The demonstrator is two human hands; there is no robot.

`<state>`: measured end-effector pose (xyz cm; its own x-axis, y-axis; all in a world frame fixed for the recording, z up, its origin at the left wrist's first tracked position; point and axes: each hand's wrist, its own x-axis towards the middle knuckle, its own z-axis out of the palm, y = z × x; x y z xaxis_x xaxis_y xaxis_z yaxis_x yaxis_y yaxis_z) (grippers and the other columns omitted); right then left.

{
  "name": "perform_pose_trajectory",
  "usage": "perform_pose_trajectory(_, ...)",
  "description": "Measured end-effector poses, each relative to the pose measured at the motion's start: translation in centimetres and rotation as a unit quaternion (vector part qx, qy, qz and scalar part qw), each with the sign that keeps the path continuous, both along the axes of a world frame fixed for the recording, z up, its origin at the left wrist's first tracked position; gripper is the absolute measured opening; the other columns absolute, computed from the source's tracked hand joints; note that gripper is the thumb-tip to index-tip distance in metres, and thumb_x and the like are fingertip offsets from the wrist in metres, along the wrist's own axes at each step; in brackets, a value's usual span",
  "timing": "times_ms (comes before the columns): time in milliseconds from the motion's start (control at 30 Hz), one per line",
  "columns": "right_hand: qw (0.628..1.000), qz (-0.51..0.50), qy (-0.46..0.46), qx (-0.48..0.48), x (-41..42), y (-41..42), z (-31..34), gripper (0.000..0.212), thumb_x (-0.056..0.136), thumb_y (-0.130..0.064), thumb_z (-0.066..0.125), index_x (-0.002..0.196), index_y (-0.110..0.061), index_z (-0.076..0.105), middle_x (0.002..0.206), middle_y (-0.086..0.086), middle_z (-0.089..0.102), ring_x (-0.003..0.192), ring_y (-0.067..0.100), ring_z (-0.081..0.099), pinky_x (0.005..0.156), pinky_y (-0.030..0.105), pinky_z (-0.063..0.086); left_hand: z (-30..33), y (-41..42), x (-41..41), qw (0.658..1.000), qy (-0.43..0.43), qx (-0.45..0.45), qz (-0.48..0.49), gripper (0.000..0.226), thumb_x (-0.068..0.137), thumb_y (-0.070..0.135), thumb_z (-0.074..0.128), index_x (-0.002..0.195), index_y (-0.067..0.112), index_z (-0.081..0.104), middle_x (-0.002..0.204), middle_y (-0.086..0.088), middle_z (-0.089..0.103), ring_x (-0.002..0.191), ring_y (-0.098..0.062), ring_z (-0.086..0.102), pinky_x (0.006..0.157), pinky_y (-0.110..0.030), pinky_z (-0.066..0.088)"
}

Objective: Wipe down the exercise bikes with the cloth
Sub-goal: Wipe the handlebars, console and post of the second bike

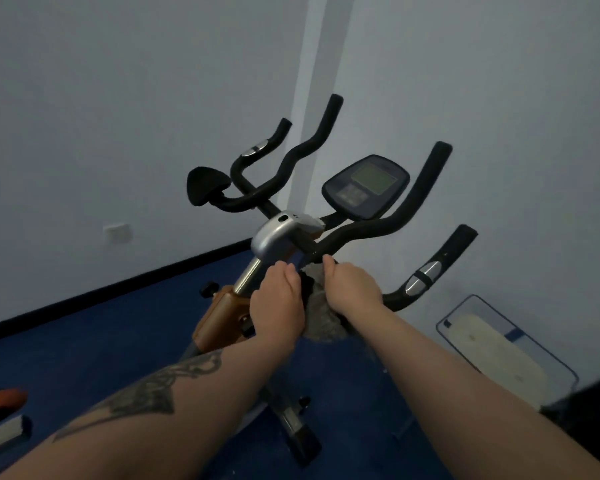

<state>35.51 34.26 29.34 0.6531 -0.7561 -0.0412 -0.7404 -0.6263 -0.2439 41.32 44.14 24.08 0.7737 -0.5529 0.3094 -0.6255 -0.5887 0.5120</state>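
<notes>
Left to right: my left hand (278, 299) is curling around the exercise bike (281, 233) stem just under the silver clamp, gripping it to steady the frame. My right hand (352, 289) is clutching the grey cloth (321, 320), bunched and hanging between both hands, against the right handlebar (388, 223) near its base. To wipe well, I'm judging I should be wrapping the cloth round the bar and sliding outward along it. The handlebar's long axis is running up and away from me toward the wall, with the console (366, 185) facing back at me.
</notes>
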Motion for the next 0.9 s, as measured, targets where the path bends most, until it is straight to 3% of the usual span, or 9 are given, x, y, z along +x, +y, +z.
perform_pose_trajectory(67,0.997,-0.035,-0.062,-0.013,-0.4,1.2,0.0,0.056,0.105,-0.043,0.017,0.115,-0.009,0.061,0.109,0.013,0.066,0.099,0.03,0.062,0.081,0.038,0.048,0.2,0.4,0.7,0.999,0.012,-0.003,-0.036,0.016,0.098,0.015,0.037,0.113,0.012,0.042,0.101,-0.002,0.041,0.083,-0.014,0.042,0.064,-0.03,0.042)
perform_pose_trajectory(167,0.987,-0.112,-0.115,0.015,-2.9,3.3,-1.4,0.057,0.102,-0.05,0.017,0.112,-0.014,0.061,0.111,0.011,0.066,0.102,0.03,0.06,0.077,0.036,0.043,1.4,0.6,1.9,0.993,0.008,-0.023,-0.116,0.004,0.095,0.015,0.041,0.094,0.019,0.043,0.09,0.002,0.039,0.073,-0.009,0.036,0.062,-0.026,0.034)
perform_pose_trajectory(300,0.992,-0.128,-0.003,0.018,-2.6,2.6,0.3,0.047,0.104,-0.041,0.021,0.123,-0.013,0.054,0.117,0.012,0.062,0.103,0.029,0.059,0.078,0.038,0.046,3.1,-0.6,3.7,0.969,0.005,-0.077,-0.235,0.032,0.096,0.025,0.041,0.068,0.032,0.029,0.066,0.009,0.042,0.057,-0.005,0.04,0.061,-0.029,0.026)
perform_pose_trajectory(400,0.992,-0.129,-0.01,0.007,-0.8,3.3,1.0,0.032,0.101,-0.027,0.036,0.132,-0.017,0.04,0.121,0.01,0.055,0.102,0.026,0.056,0.068,0.036,0.041,2.8,-1.1,4.4,0.957,-0.014,-0.052,-0.285,0.025,0.097,0.021,0.04,0.072,0.025,0.037,0.071,0.007,0.047,0.065,-0.013,0.046,0.065,-0.032,0.03)
perform_pose_trajectory(467,0.984,-0.168,-0.045,-0.047,-0.8,4.4,-0.4,0.021,0.102,-0.033,0.035,0.112,-0.019,0.047,0.11,0.004,0.06,0.083,0.018,0.055,0.059,0.031,0.034,2.2,-1.2,4.4,0.953,-0.043,-0.064,-0.292,0.015,0.094,0.014,0.045,0.079,0.017,0.047,0.077,0.0,0.052,0.072,-0.019,0.051,0.067,-0.04,0.04)
perform_pose_trajectory(567,0.964,-0.246,-0.098,-0.037,-2.1,5.5,-1.8,0.042,0.103,-0.048,0.017,0.081,-0.024,0.043,0.09,0.003,0.064,0.058,0.008,0.04,0.05,0.03,0.026,1.3,-1.2,4.2,0.955,-0.118,-0.059,-0.266,0.013,0.093,0.019,0.039,0.085,0.02,0.05,0.084,0.002,0.051,0.077,-0.017,0.047,0.07,-0.035,0.039)
perform_pose_trajectory(700,0.961,-0.27,-0.058,-0.027,-1.5,3.8,-0.4,0.049,0.105,-0.039,0.016,0.105,-0.016,0.059,0.088,0.004,0.061,0.064,0.016,0.048,0.054,0.03,0.035,1.3,-1.2,4.7,0.949,-0.1,-0.078,-0.288,0.03,0.092,0.03,0.023,0.092,0.024,0.052,0.096,0.006,0.053,0.095,-0.015,0.048,0.081,-0.031,0.03)
perform_pose_trajectory(800,0.957,-0.277,-0.066,-0.049,-0.7,4.6,-0.3,0.054,0.105,-0.044,0.013,0.089,-0.017,0.057,0.076,-0.002,0.056,0.057,0.009,0.042,0.049,0.028,0.029,1.3,-1.1,4.7,0.945,-0.048,-0.091,-0.311,0.03,0.092,0.026,0.024,0.093,0.022,0.054,0.098,0.006,0.055,0.105,-0.015,0.049,0.092,-0.034,0.03)
perform_pose_trajectory(900,0.924,-0.342,-0.148,-0.081,-1.6,7.7,-2.5,0.047,0.103,-0.047,0.016,0.087,-0.019,0.051,0.071,-0.007,0.052,0.06,0.007,0.045,0.048,0.028,0.028,1.1,-1.2,4.6,0.939,-0.016,-0.119,-0.321,0.031,0.091,0.027,0.025,0.091,0.02,0.056,0.095,0.005,0.057,0.106,-0.016,0.049,0.094,-0.034,0.03)
